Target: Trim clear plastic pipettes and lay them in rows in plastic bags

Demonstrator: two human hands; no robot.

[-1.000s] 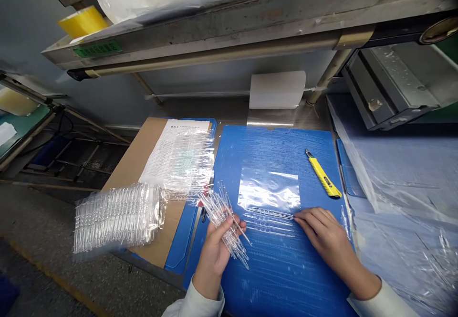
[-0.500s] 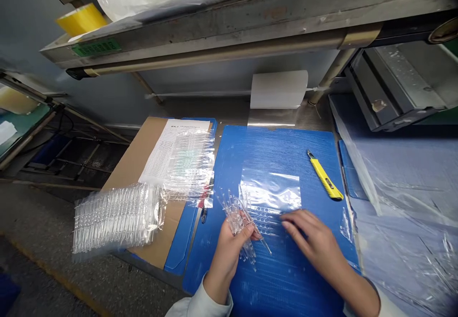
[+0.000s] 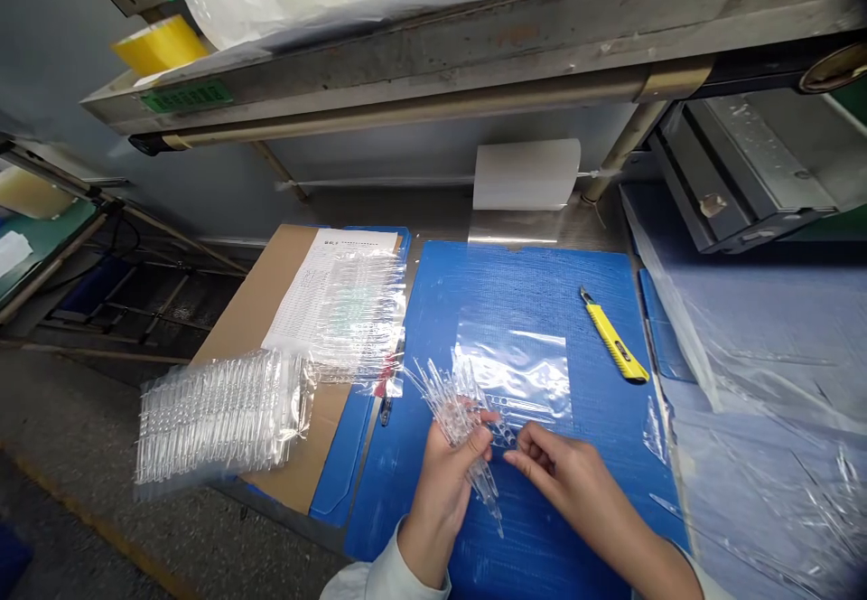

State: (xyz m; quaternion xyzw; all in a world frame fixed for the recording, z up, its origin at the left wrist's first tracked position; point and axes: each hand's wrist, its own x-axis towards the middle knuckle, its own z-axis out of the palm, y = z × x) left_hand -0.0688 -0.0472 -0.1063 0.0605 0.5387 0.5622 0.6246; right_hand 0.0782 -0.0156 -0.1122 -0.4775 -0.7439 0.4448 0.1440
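My left hand (image 3: 451, 469) is wrapped round a loose bundle of clear thin tubes (image 3: 467, 410) with small bulbs, their ends fanning out above and below the fist. Close on its right is my right hand (image 3: 559, 464), fingers curled and thumb near the index fingertip; whatever lies between them is too small to make out. Several similar tubes lie just beyond the hands, on a piece of clear plastic film (image 3: 532, 360) spread over the blue board (image 3: 467, 279). My left hand partly covers them.
A yellow utility knife (image 3: 613, 340) lies on the board's right side. On the left are flat packs of tubes (image 3: 217, 415), a printed sheet (image 3: 302, 297) and cardboard (image 3: 254, 288). A film roll (image 3: 526, 173) stands behind, beneath a metal shelf (image 3: 433, 49). Plastic sheets (image 3: 765, 329) cover the right.
My right hand has moved left, close to my left hand, and its fingers have curled in. The bundle in my left hand has turned and shifted slightly right.
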